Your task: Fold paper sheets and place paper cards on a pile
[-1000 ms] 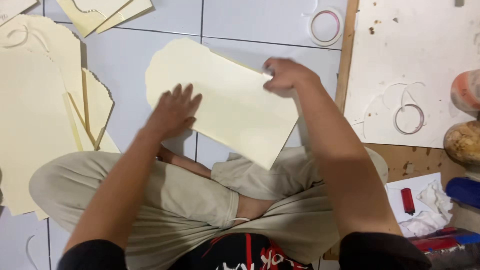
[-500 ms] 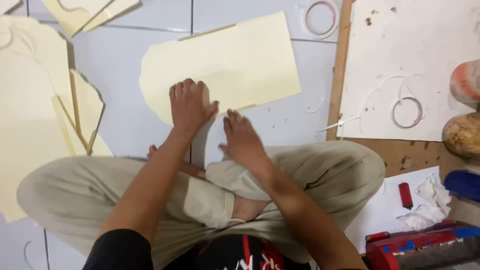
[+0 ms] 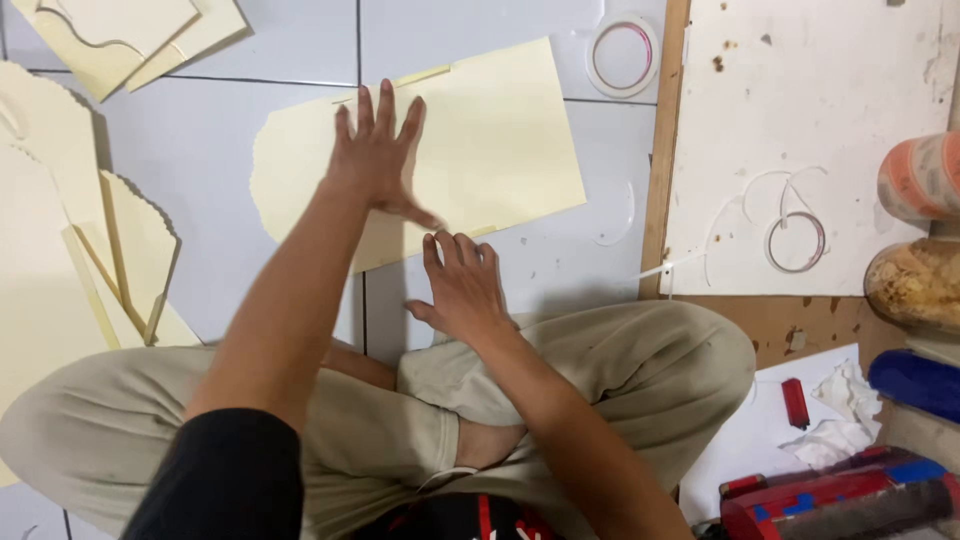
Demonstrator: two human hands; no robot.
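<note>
A cream paper envelope piece (image 3: 500, 150) lies flat on the white tiled floor (image 3: 250, 120) in front of my crossed legs. My left hand (image 3: 378, 155) presses flat on its middle, fingers spread. At the sheet's near edge my right hand (image 3: 462, 285) rests palm down, its fingertips touching that edge. Neither hand grips anything.
Stacks of cream cut sheets (image 3: 60, 230) lie at the left, more sheets (image 3: 130, 35) at the top left. A tape roll (image 3: 622, 52) sits beyond the sheet. A white board on wood (image 3: 790, 130) with tape rings is at the right, and a red tool case (image 3: 840, 500) at the bottom right.
The sheet was turned flat on the floor. My left hand slid forward onto its middle. My right hand left the far corner and came down to the near edge.
</note>
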